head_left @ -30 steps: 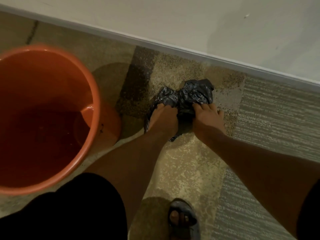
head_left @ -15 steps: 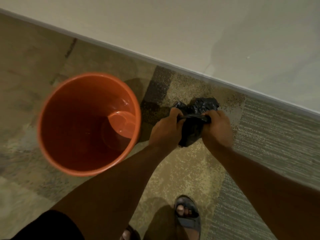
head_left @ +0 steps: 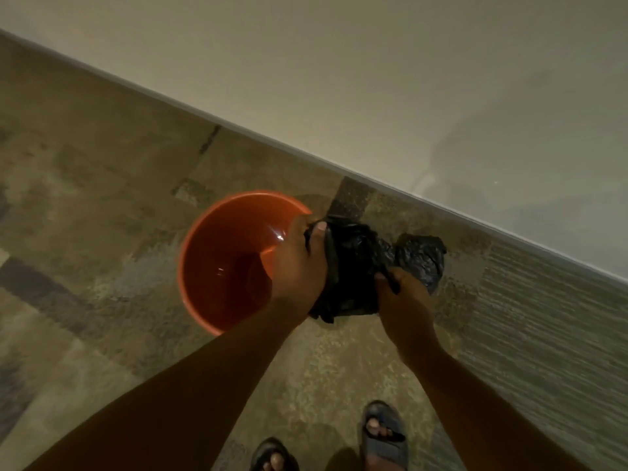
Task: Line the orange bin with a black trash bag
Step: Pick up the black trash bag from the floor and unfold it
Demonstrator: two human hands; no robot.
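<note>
The orange bin [head_left: 224, 253] stands upright on the carpet, round and open at the top, with nothing black inside. A crumpled black trash bag [head_left: 353, 266] is held just right of the bin's rim, above the floor. My left hand [head_left: 299, 263] grips its left edge, thumb on top, and overlaps the bin's right rim. My right hand [head_left: 404, 300] grips the bag's lower right part. A second bunched black bag lump [head_left: 423, 258] shows just beyond my right hand; whether it lies on the floor I cannot tell.
A pale wall with a light skirting board [head_left: 373, 180] runs diagonally behind the bin. Patterned carpet tiles [head_left: 102, 198] cover the floor. My two feet in sandals [head_left: 384, 433] stand at the bottom edge.
Both hands have lifted the black bag off the floor and brought it towards the bin's right rim. The view has risen, so the bin looks smaller and sits nearer the middle.
</note>
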